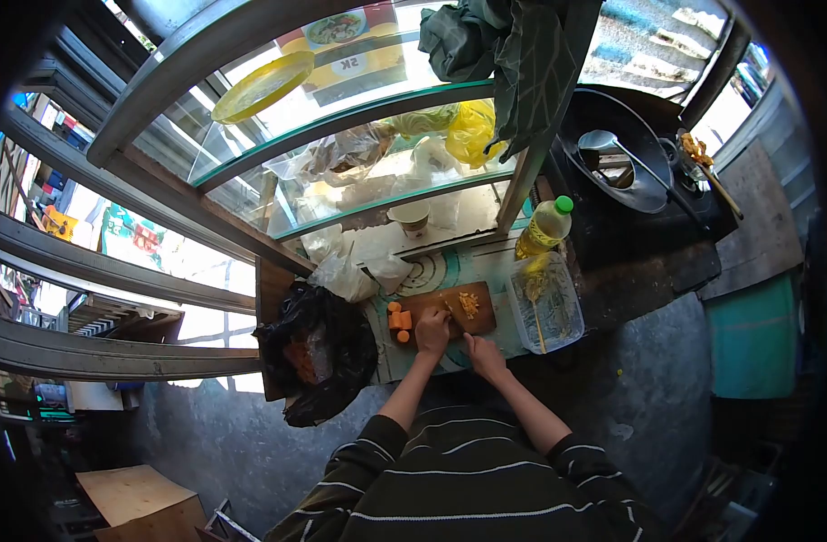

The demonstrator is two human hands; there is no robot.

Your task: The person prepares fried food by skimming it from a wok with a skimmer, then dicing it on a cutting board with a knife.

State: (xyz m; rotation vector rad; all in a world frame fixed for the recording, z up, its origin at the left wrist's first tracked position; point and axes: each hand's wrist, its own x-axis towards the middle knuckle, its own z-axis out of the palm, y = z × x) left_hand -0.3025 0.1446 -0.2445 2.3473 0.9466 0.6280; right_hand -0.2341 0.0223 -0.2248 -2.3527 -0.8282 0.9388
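Note:
A brown wooden cutting board (483,318) lies on the counter in front of me. Short chunks of carrot (399,319) are gathered at its left end, and a small heap of diced carrot (469,304) sits at the upper right. My left hand (432,331) presses down on the board's middle with fingers bent around a piece of carrot, mostly hidden beneath them. My right hand (484,356) is closed around the handle of a knife (457,327) at the board's near edge; its blade points toward the left fingertips.
Right of the board stands a clear plastic container (567,316) with a yellow-smeared utensil, below an oil bottle (549,226) with green cap. A black plastic bag (341,334) sits left. Behind is a glass display case (350,208); a wok (644,194) with a ladle rests on the stove.

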